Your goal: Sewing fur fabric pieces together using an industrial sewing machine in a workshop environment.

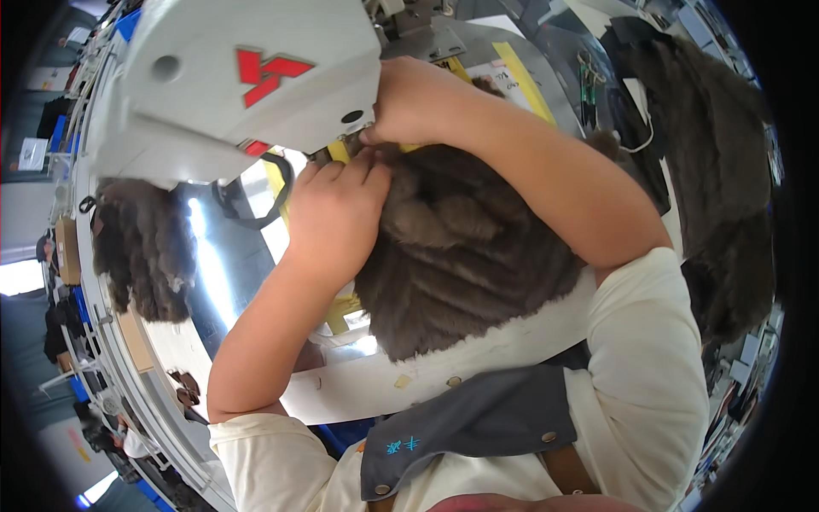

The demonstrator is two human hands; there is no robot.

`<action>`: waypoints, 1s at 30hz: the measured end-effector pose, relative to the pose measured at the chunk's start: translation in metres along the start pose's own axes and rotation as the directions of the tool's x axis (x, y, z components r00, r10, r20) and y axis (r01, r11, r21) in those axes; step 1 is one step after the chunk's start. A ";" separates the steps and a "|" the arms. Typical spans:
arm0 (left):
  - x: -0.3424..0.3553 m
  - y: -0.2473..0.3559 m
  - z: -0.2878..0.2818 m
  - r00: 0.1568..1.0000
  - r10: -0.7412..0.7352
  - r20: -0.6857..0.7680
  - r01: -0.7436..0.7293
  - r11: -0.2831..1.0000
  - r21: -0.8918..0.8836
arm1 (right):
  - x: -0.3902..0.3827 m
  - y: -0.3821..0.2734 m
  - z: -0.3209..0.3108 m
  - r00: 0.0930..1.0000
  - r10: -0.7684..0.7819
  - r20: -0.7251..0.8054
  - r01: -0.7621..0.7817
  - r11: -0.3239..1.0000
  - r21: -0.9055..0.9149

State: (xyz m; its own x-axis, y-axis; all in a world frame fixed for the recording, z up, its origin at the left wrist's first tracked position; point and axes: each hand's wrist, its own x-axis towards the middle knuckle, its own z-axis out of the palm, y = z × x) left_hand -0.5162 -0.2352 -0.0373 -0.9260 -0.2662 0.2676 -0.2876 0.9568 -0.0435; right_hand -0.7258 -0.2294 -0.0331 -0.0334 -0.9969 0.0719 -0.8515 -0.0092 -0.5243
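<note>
Brown fur (478, 256) lay on the worktable (478, 352), its far edge close to the pale machine head (256, 128) and its bulk spread toward the person, perhaps so that only that edge needed guiding. The left hand (339, 200) bent its fingers narrowly over the edge, probably to steady it; whether they pinched it was unclear. The right hand (414, 104) rested at the other side (its fingertips were hidden behind the machine head, so its grip could not be told).

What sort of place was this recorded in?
Probably a fur-sewing workshop: there is a large pale machine, likely for sewing, a brown fur piece being worked beside it, and more dark fur at the right.
</note>
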 end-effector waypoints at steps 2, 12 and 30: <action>0.003 -0.008 0.003 0.991 0.058 -0.125 -0.053 0.998 0.040 | 0.004 0.002 -0.003 0.995 -0.007 0.104 0.010 0.999 -0.035; 0.011 -0.014 0.006 0.995 0.018 -0.099 -0.015 0.999 0.028 | 0.000 -0.005 -0.018 0.950 0.231 0.212 -0.286 0.915 0.286; 0.002 -0.012 -0.002 0.993 -0.117 0.029 0.116 0.993 0.036 | -0.048 -0.012 -0.036 0.968 -0.235 0.086 0.228 0.970 0.085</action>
State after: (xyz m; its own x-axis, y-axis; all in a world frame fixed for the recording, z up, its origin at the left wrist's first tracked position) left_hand -0.5139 -0.2468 -0.0344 -0.8928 -0.3793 0.2429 -0.4014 0.9147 -0.0466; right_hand -0.7329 -0.1783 0.0007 0.2124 -0.9698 0.1201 -0.7891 -0.2427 -0.5643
